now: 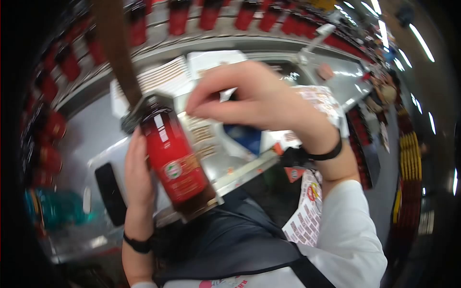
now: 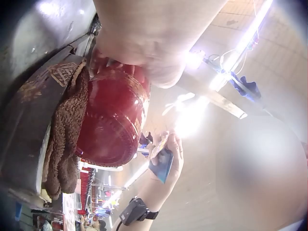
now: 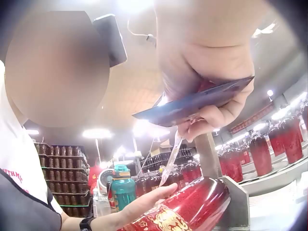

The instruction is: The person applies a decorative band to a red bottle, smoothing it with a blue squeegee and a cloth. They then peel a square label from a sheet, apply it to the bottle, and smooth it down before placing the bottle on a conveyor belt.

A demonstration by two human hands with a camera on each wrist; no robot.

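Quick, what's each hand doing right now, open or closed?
Left hand: open, straight fingers against the red bottle.
Right hand: closed, pinching a dark blue sheet.

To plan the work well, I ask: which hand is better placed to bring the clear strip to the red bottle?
Probably the right hand: it pinches the clear strip above the red bottle. The left hand lies along the bottle's side and seems better used to steady it.

Head view: sheets (image 1: 165, 74) sat on bench (image 1: 96, 139) at 11 o'clock, bottle row (image 1: 177, 17) beyond, spanning 9 to 1; jug (image 1: 60, 209) at 8.
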